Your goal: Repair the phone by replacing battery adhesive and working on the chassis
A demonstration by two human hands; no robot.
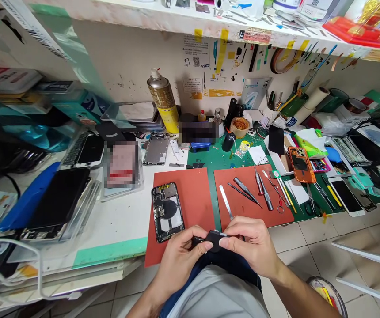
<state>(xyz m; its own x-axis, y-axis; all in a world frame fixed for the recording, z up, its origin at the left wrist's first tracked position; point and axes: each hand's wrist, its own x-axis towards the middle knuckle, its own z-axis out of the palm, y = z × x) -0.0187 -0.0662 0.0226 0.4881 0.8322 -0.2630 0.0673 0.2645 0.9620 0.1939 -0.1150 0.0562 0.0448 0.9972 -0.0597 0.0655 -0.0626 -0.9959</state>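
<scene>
**Where the left hand (pixel 184 248) and right hand (pixel 251 242) meet, a small flat black block (pixel 214 241) is held**

At the left of the white-topped bench (pixel 127 216), a large device with a black screen (pixel 60 198) lies beside a shiny blue sheet (pixel 27 198). Next comes a shallow clear plastic tray (pixel 139 183), its contents blurred, then a grey rectangular metal panel (pixel 156 149). Behind the panel's right side stands a yellow and gold spray can with a white cap (pixel 166 106).

On a brick-red rectangular mat (pixel 195 190) lies a black-framed phone with its inner parts exposed (pixel 167 213). Just right of and nearer than this phone, both hands pinch the block between thumbs and fingers, over the person's lap; the left fingers also meet a small dark piece (pixel 196 240), and whether it joins the block cannot be told.

Beyond the right hand, a thin silver blade (pixel 225 198) lies on a second brick-red mat (pixel 239 212), followed by black pointed tweezers (pixel 243 193) and a grey-handled tool (pixel 245 189). Farther right are black-handled scissors (pixel 312 206), an orange phone back (pixel 300 165) and a white phone with a dark screen (pixel 346 196).
</scene>
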